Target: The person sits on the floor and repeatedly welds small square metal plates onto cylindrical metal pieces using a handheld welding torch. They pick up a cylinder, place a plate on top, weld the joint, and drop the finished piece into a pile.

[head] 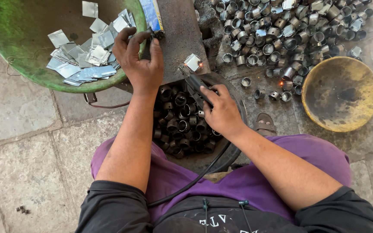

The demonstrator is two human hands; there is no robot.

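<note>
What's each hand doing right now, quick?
Left hand: open, fingers reaching among the flat metal squares in the green bowl.
Right hand: closed on the welding tool.

Bright, glossy sheet-metal squares (85, 60) are lying in a matt, scuffed green basin (18, 39); dull grey metal rings (281, 30) are resting on rough stone floor (18, 164); a rusty, pitted bowl (341, 92) is showing worn yellow.

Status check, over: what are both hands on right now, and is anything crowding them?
Left hand reaching into green bowl of flat metal squares. Right hand gripping welding tool, tip at a small square piece. Dark rings piled directly beneath.
</note>
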